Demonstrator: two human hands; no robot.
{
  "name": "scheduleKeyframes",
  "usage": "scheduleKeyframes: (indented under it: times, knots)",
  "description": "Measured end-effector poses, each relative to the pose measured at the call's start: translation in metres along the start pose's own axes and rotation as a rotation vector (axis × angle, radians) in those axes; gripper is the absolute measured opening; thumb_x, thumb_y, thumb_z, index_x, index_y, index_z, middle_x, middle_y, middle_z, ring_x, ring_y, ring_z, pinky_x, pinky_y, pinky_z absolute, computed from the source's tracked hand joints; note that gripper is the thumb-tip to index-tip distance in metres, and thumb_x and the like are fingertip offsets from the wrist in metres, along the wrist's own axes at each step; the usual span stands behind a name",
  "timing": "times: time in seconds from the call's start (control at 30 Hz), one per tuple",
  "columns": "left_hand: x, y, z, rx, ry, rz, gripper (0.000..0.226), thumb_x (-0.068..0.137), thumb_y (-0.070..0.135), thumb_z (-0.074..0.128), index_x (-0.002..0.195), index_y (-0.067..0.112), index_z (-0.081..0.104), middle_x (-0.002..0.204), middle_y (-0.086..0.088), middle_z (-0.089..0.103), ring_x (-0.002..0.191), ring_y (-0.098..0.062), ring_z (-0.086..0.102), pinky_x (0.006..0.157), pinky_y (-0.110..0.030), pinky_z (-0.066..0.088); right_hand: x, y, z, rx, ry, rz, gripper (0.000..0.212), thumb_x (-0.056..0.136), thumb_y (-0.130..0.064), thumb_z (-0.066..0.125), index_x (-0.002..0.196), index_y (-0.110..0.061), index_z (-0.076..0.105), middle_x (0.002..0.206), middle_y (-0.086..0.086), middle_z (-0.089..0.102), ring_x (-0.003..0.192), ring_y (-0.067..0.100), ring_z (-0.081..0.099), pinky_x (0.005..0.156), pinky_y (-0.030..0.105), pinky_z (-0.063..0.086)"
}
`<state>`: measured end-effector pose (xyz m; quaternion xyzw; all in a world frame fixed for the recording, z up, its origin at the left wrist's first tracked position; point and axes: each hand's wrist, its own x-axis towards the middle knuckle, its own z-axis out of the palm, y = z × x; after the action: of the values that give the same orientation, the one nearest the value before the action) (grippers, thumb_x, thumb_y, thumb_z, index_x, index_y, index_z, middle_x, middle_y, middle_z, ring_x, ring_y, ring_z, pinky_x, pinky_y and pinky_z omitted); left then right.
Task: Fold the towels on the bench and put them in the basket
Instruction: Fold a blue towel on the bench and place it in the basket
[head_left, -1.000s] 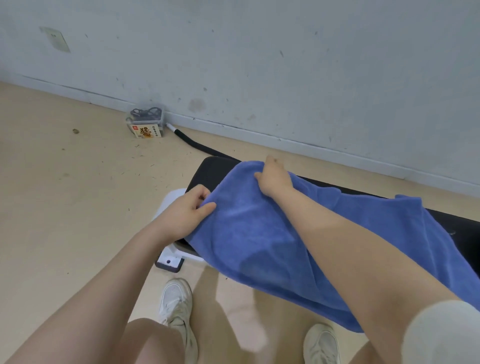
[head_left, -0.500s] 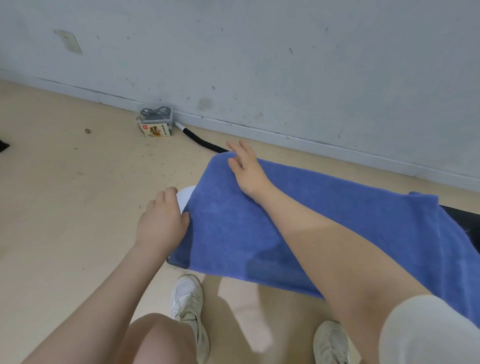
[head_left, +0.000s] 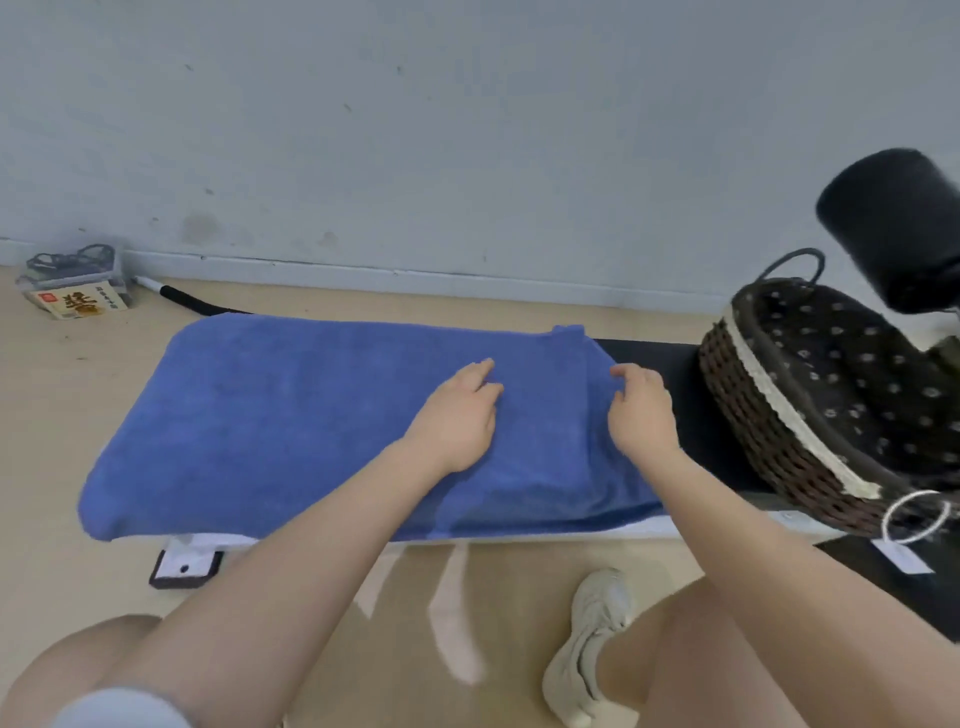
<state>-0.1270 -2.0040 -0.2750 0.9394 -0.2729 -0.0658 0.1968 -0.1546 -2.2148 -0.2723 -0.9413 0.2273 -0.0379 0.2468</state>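
Only illegible print on box (head_left: 78, 304)

Both bare forearms reach forward, hands low and near each other.

The left hand (head_left: 456, 415) lies palm down with its fingers nearly straight and close together, pointing up and to the right, pressing flat on the blue towel (head_left: 291, 415). The right hand (head_left: 641, 415) sits just to its right, apart from it, knuckles up, its fingers curled over the towel's right edge; whether they pinch the cloth cannot be told. Both bare knees show below, and a pale sneaker (head_left: 587, 649) on one foot.
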Motion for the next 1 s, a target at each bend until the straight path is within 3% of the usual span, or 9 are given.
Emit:
scheduleKeyframes:
  times: [0.1,0.27,0.33,0.5,0.63,0.7,0.83,0.9,1.0]
  knots:
    - [0.022,0.051,0.025,0.012,-0.058,0.039,0.048,0.100,0.020,0.032,0.146,0.006,0.024,0.158,-0.013,-0.005,0.146,-0.025,0.002,0.118,-0.031,0.008,-0.017,0.061,-0.023,-0.172,-0.025,0.195,0.041,0.096,-0.012,0.039,0.137,-0.011,0.039,0.142,0.014,0.034,0.124,0.036,0.037,0.096,0.044,0.037]
    - [0.042,0.096,0.064,0.035,-0.144,0.007,0.061,0.100,0.036,0.026,0.149,0.007,0.001,0.158,-0.009,-0.006,0.146,-0.022,-0.003,0.119,-0.035,0.002,-0.034,0.092,-0.029,-0.203,-0.009,0.177,0.036,0.090,-0.038,0.055,0.115,-0.011,0.054,0.120,0.011,0.050,0.114,0.033,0.043,0.088,0.039,0.039]
    - [0.040,0.096,0.074,0.065,-0.138,-0.013,0.066,0.099,0.042,0.026,0.148,0.008,-0.003,0.158,-0.008,-0.009,0.146,-0.021,-0.005,0.119,-0.034,0.001,-0.034,0.091,-0.029,-0.197,-0.056,0.111,0.028,0.091,-0.036,0.053,0.100,-0.010,0.057,0.107,0.008,0.053,0.107,0.031,0.045,0.083,0.038,0.039]
    - [0.036,0.095,0.075,0.062,-0.085,0.016,0.073,0.097,0.047,0.029,0.148,0.008,-0.007,0.157,-0.007,-0.014,0.146,-0.017,-0.006,0.119,-0.033,0.001,-0.037,0.104,-0.041,0.200,-0.058,0.115,0.020,0.087,-0.016,0.049,0.072,-0.011,0.036,0.068,0.003,0.043,0.066,0.023,0.042,0.053,0.032,0.030]
    - [0.037,0.096,0.075,0.119,-0.154,0.015,0.073,0.097,0.049,0.026,0.148,0.009,-0.008,0.158,-0.006,-0.010,0.146,-0.019,-0.005,0.118,-0.031,-0.003,-0.044,0.121,-0.052,-0.056,-0.257,0.211,0.019,0.078,-0.012,0.050,0.066,-0.012,0.035,0.070,0.004,0.044,0.067,0.026,0.046,0.053,0.028,0.033]
    - [0.039,0.096,0.074,0.198,-0.195,0.034,0.071,0.096,0.051,0.024,0.149,0.011,-0.002,0.158,-0.007,-0.006,0.146,-0.021,-0.004,0.119,-0.034,-0.001,-0.046,0.117,-0.056,-0.269,-0.364,0.213,0.020,0.081,-0.016,0.051,0.067,-0.013,0.037,0.075,0.003,0.048,0.074,0.028,0.052,0.056,0.027,0.036]
    - [0.049,0.092,0.064,0.174,-0.139,0.057,0.062,0.098,0.045,0.024,0.149,0.013,0.012,0.158,-0.006,0.009,0.145,-0.022,0.009,0.118,-0.035,0.010,-0.036,0.084,-0.059,-0.312,-0.054,0.039,0.026,0.095,-0.031,0.044,0.111,-0.010,0.045,0.113,0.008,0.050,0.106,0.031,0.053,0.071,0.034,0.038]
    - [0.059,0.086,0.058,0.197,-0.085,0.058,0.058,0.100,0.040,0.023,0.149,0.012,0.011,0.158,-0.005,0.007,0.146,-0.022,0.007,0.119,-0.035,0.008,-0.018,0.070,-0.049,-0.255,-0.022,-0.118,0.040,0.099,-0.030,0.037,0.133,-0.008,0.037,0.139,0.011,0.040,0.127,0.029,0.041,0.092,0.038,0.039]
    - [0.074,0.066,0.054,0.283,-0.068,0.006,0.059,0.100,0.039,0.020,0.149,0.011,0.004,0.159,-0.005,-0.002,0.146,-0.021,-0.001,0.119,-0.035,0.001,0.014,0.048,-0.025,-0.251,-0.167,-0.334,0.053,0.102,-0.030,0.027,0.149,-0.010,0.015,0.159,0.006,0.007,0.147,0.021,0.004,0.119,0.033,0.009]
